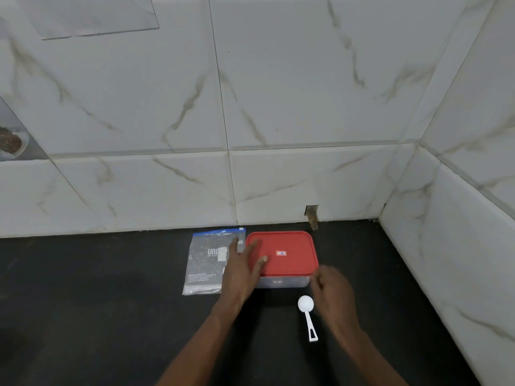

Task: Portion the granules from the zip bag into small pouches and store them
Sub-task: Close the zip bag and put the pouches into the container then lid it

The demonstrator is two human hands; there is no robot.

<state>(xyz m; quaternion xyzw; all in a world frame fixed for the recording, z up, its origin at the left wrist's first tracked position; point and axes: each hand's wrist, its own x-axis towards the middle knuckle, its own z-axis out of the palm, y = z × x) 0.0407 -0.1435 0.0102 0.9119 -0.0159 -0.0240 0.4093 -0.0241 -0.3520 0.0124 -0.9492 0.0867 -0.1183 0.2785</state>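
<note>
Left hand (245,263) lies flat, fingers straight, on the red lid (287,252). Right hand (331,285) curls at its near corner, grip indistinct. Best practice: steady the box (281,282) and peel upward from that corner.

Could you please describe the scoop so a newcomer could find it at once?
On the black counter, find the red-lidded box by the wall. The scoop lies in front of its right corner, beside the right hand. It alone is white, with a round bowl and long handle.

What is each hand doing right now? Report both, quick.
Left hand: open, fingers straight, resting flat on the red lid.
Right hand: fingers curled at the front right corner of the container; blurred, so grip cannot be told.
</note>
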